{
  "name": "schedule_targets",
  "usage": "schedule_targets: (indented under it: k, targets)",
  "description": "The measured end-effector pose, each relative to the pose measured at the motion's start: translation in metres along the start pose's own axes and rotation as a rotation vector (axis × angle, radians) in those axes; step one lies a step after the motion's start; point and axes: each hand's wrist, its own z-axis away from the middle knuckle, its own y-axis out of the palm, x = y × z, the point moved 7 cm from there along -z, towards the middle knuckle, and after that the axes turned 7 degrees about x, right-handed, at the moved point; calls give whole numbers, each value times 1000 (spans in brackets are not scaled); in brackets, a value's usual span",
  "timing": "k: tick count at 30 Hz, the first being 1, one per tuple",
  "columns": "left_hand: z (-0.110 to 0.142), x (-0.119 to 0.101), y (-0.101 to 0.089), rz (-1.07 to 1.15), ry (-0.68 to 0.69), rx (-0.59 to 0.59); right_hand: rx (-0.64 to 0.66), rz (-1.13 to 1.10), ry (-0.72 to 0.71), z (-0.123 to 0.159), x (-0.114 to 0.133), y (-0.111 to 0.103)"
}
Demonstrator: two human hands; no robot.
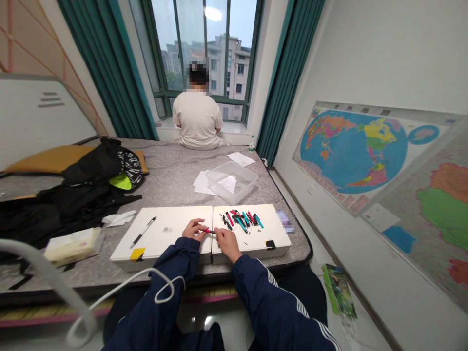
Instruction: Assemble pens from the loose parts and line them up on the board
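Window (190,29), daylight; green curtains (106,68) both sides. Maps (354,151) on white right wall (383,48). Grey bed (164,170), pale floor (234,314).

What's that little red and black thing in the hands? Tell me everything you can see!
The red and black piece is thin and straight, perhaps plastic. Red shows nearer the left hand, black nearer the right hand. Both hands hold it, hiding its ends. It's nearly level, over the white boxes, near where they meet; whether it touches them is unclear.
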Motion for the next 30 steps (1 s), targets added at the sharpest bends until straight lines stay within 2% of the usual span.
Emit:
schedule_targets:
  k: [3, 6, 11, 16, 19, 24, 27, 30]
  targets:
    - [0, 4, -4, 69, -63, -72, -20, -60, 2, 0, -2, 0]
    - [1, 16, -6, 293, -182, -152, -22, -199, 31, -1, -7, 2]
    - [4, 34, 1, 609, -342, -107, -7, -357, 48, -3, -12, 4]
    - [6, 42, -1, 684, -383, -134, -14, -404, 63, -5, -17, 6]
    - [6, 40, -1, 645, -379, -119, 1, -381, 66, -5, -19, 9]
    - [4, 37, 2, 621, -400, -73, 23, -205, 10, -1, -11, 8]
    - [3, 45, -3, 781, -441, -133, 30, -119, -28, 2, -4, 5]
    - [0, 52, -13, 950, -412, -220, 7, -78, -70, 5, 4, 1]
